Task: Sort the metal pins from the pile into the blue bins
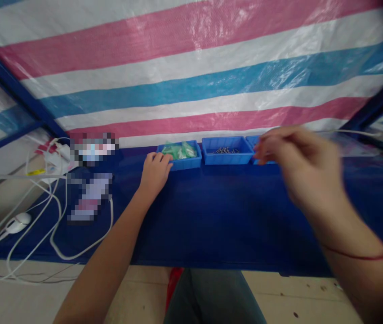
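Observation:
My left hand (157,170) rests at the left front corner of a blue bin (185,164), its fingers slightly apart and bent over the rim. Green plastic packets (180,150) lie inside that bin. Raised nearer the camera on the right, my right hand (308,162) is blurred, with thumb and fingers drawn together. Whether anything is between those fingertips cannot be made out. Beside the first bin stands a second blue bin (228,159) with small metal pieces (227,150) in it. A third blue bin (251,140) is mostly covered by my right hand.
The bins stand at the back of a dark blue table (211,216), against a striped plastic sheet (191,99). White cables (55,238) and a white mouse-like object (19,222) lie at left. A blurred-out flat object (92,198) lies near my left forearm.

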The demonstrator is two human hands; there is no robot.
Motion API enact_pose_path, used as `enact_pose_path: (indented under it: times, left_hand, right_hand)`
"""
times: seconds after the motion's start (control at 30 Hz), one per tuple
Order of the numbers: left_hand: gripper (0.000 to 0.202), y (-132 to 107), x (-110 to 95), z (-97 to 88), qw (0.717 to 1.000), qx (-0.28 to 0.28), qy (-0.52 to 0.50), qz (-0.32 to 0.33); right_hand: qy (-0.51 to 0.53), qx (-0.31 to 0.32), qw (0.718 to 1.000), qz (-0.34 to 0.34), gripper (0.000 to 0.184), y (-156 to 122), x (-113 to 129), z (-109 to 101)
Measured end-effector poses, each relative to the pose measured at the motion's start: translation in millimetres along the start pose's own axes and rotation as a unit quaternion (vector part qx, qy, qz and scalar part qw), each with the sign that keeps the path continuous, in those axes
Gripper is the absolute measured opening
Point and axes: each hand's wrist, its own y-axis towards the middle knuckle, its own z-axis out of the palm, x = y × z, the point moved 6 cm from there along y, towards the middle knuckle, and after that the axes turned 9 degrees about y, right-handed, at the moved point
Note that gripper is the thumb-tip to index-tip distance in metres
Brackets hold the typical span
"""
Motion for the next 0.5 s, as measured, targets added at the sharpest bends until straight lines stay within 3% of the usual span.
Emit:
enact_pose_path:
  times: [0.1,0.2,0.27,0.33,0.43,0.5]
  left_hand:
    - [0.015,-15.3,-8.6,-11.1,0.999,0.027,-0.024,0.037]
    - [0.015,-39.7,-14.0,-30.6,0.998,0.032,-0.041,0.034]
    - [0.016,-53.0,-19.4,-41.0,0.997,0.032,-0.055,0.049]
    - [0.034,-59.0,-22.0,-47.1,0.996,0.016,-0.072,0.051]
    - [0.072,-55.8,-25.1,-41.8,0.989,0.03,-0.132,0.051]
    - [0.081,-50.6,-29.3,-33.7,0.981,0.064,-0.177,0.053]
  right_hand:
    - [-0.067,0.135,0.988,0.039,0.045,-10.3,-32.1,45.6]
    - [-0.141,0.233,0.962,0.031,0.083,-24.7,-64.3,78.5]
    - [-0.174,0.255,0.951,0.012,0.098,-27.8,-77.1,87.9]
    - [-0.187,0.27,0.945,0.002,0.107,-25.8,-83.3,92.3]
    - [-0.168,0.291,0.942,0.008,0.105,-19.7,-83.7,94.3]
    - [-0.124,0.297,0.946,0.026,0.099,-17.7,-80.7,91.3]
